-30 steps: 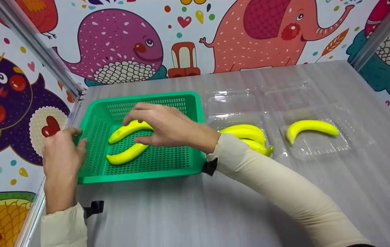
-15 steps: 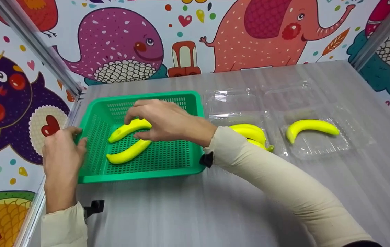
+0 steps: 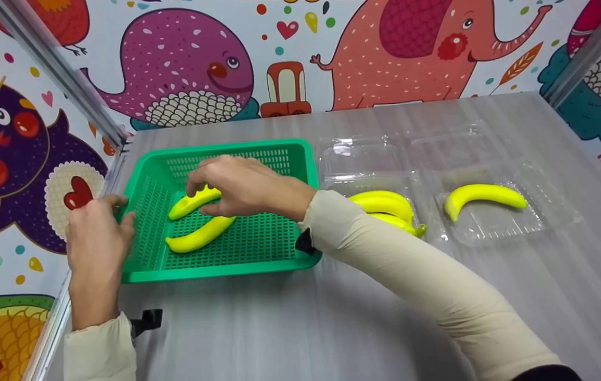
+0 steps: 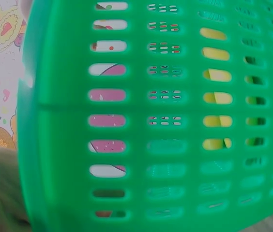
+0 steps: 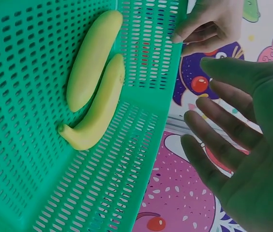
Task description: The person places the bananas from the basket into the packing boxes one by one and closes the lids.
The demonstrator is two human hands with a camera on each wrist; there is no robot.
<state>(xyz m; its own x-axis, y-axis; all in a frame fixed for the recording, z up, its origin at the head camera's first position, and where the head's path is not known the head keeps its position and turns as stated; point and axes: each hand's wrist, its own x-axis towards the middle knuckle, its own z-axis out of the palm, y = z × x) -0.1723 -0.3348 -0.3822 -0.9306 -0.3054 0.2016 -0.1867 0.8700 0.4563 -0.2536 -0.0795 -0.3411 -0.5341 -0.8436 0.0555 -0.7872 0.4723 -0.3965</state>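
My left hand (image 3: 98, 238) grips the left rim of a green perforated plastic basket (image 3: 221, 271); the right wrist view shows its thumb and fingers (image 5: 192, 34) at that rim. Two yellow bananas lie side by side on the basket's floor, a rear banana (image 3: 189, 205) and a front banana (image 3: 200, 236). Above them hovers my right hand (image 3: 239, 185), fingers bent and spread, holding nothing. In the head view it hides the right end of the rear banana. The right wrist view has both bananas (image 5: 95, 58) apart from the fingers. The left wrist view is filled by the basket's side wall (image 4: 68, 159).
Right of the basket, a clear plastic clamshell box (image 3: 364, 153) holds bananas (image 3: 382, 203), partly behind the right sleeve. Beside it another clear clamshell box (image 3: 512, 227) holds one banana (image 3: 485, 196). Cartoon-printed walls (image 3: 184, 63) bound the grey table (image 3: 258, 328) at back and left.
My right hand has shifted slightly left and up over the basket, covering more of the rear banana. The left hand stays at the rim, and the bananas lie where they were.
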